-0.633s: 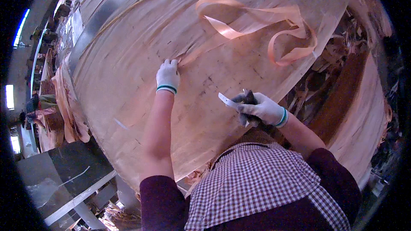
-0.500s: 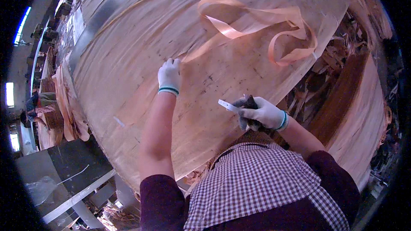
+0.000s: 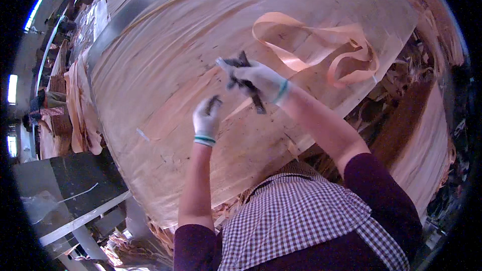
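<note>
A large pale wood veneer sheet (image 3: pixel 165 85) lies spread in front of me. Over its middle, my right hand (image 3: pixel 258 80), in a white glove with dark fingers, is closed around a dark, narrow tool (image 3: pixel 258 103) of a kind I cannot make out. A short whitish piece of tape (image 3: pixel 221 63) sticks out at its fingertips. Just below and left is my left hand (image 3: pixel 205 120), gloved too, its fingers curled and blurred; what they hold is hidden. A long orange-tan veneer strip (image 3: pixel 341 32) lies looped at the upper right, its tail running behind my right hand toward my left.
Torn veneer scraps (image 3: pixel 396 78) fill the gap along the sheet's right edge, beside a veneer stack (image 3: pixel 416 145). A metal strip (image 3: pixel 118 30) crosses the upper left. A small white tape piece (image 3: pixel 143 134) lies on the sheet. A dark bench (image 3: pixel 75 183) stands at lower left.
My right hand has moved up and left from the sheet's near edge to its middle, carrying the dark tool. The left hand has drawn down toward me, and the strip's tail now slants lower.
</note>
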